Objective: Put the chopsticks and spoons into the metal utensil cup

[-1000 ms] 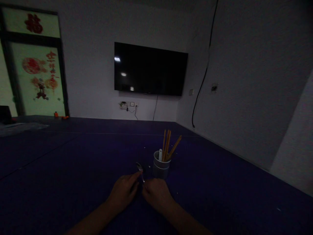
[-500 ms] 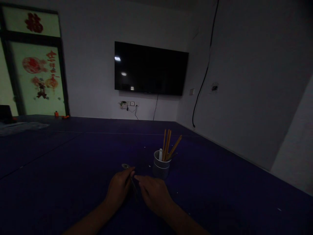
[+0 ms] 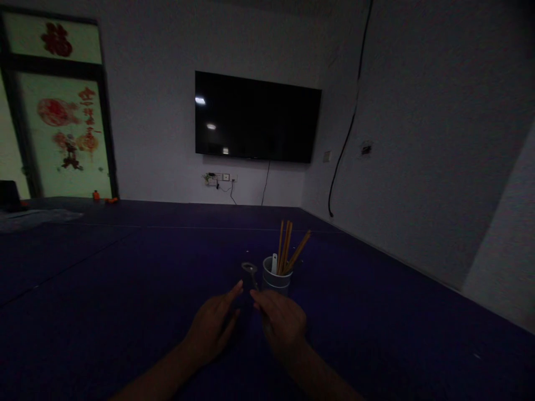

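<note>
My right hand pinches the handle of a metal spoon, whose bowl points up and away from me. To its left, my left hand is held with thumb and fingers apart and nothing between them; its fingertips are close to the spoon but apart from it. Just beyond my right hand stands a grey cylindrical cup. Several wooden chopsticks lean in it, along with a white handle that has a hole near its end. The lower part of the cup is hidden by my right hand.
A dark purple surface stretches out to the walls. At the far left lie a crumpled plastic sheet and small orange items. A black cable hangs down the right wall, and a television hangs ahead.
The spoon went left into my left hand's grip, then came back right and is now in my right hand. My left hand's fingers have opened away from it.
</note>
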A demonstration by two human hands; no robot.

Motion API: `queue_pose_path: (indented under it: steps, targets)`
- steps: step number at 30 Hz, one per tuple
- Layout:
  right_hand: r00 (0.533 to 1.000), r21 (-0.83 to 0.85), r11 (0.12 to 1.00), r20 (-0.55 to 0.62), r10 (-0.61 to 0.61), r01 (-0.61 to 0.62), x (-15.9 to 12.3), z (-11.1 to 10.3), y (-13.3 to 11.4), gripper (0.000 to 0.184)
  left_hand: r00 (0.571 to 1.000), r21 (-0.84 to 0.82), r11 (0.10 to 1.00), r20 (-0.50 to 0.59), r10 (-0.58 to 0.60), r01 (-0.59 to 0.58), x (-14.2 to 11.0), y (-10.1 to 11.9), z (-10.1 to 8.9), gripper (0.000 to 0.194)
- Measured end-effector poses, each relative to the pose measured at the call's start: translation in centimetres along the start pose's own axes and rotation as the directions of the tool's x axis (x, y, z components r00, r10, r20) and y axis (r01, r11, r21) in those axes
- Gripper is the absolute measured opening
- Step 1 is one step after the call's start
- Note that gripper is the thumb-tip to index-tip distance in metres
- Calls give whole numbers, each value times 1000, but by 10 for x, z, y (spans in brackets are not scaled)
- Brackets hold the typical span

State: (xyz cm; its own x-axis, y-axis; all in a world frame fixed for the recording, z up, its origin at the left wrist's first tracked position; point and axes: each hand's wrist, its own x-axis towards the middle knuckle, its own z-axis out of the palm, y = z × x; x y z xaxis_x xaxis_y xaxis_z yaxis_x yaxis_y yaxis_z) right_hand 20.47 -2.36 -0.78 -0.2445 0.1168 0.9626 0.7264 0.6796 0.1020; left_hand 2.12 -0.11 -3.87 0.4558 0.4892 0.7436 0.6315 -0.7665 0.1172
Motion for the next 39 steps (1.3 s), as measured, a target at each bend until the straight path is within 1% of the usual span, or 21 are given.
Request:
queue_pose_path:
  steps: [2, 5, 7, 9, 13, 18, 25, 28, 30, 32, 34, 37, 39]
  targets:
    - [992, -62, 991, -49, 118, -121, 4, -5, 10, 25, 1000, 9, 1000, 21, -9, 9, 0, 2, 0, 58]
    - [954, -146, 944, -89, 286, -297, 10, -8, 23, 34, 999, 12, 1000, 35, -12, 12, 0, 3, 1, 56]
    - [922, -206, 899, -74, 379, -386, 11, -7, 30, 40, 999, 13, 1000, 40, -14, 13, 0, 3, 2, 55]
    - [897, -243, 867, -35, 441, -436, 10, -4, 34, 45, 998, 12, 1000, 54, -20, 19, 0, 3, 2, 54]
    - [856, -291, 823, 24, 516, -487, 4, 3, 39, 53, 996, -5, 1000, 90, -12, 13, -1, 3, 2, 53]
    - [787, -402, 756, 127, 604, -516, 0, 6, 42, 56, 996, -15, 1000, 92, -6, 7, 0, 3, 3, 51]
    - [699, -554, 680, 227, 678, -480, 2, 5, 41, 47, 995, -5, 1000, 104, 1, 0, 0, 1, 5, 46]
    - [660, -559, 661, 249, 709, -500, 3, 6, 41, 45, 994, -8, 1000, 109, 10, -9, 0, 0, 5, 44]
    - [645, -538, 657, 249, 722, -528, 2, 6, 41, 45, 994, -3, 1000, 108, 8, -8, 0, 0, 5, 43]
    - [651, -485, 658, 213, 728, -577, 0, 7, 41, 43, 994, -5, 1000, 105, 5, -5, 0, 1, 4, 42]
    - [678, -379, 668, 131, 724, -640, -1, 7, 40, 44, 994, -12, 1000, 106, 2, -1, 0, 1, 4, 42]
    - [711, -169, 695, -54, 701, -698, -2, 5, 39, 52, 994, -11, 1000, 107, -1, 3, 0, 1, 4, 42]
    - [711, -59, 715, -184, 679, -697, 0, 3, 40, 57, 994, -8, 1000, 110, 2, -1, -1, 1, 5, 42]
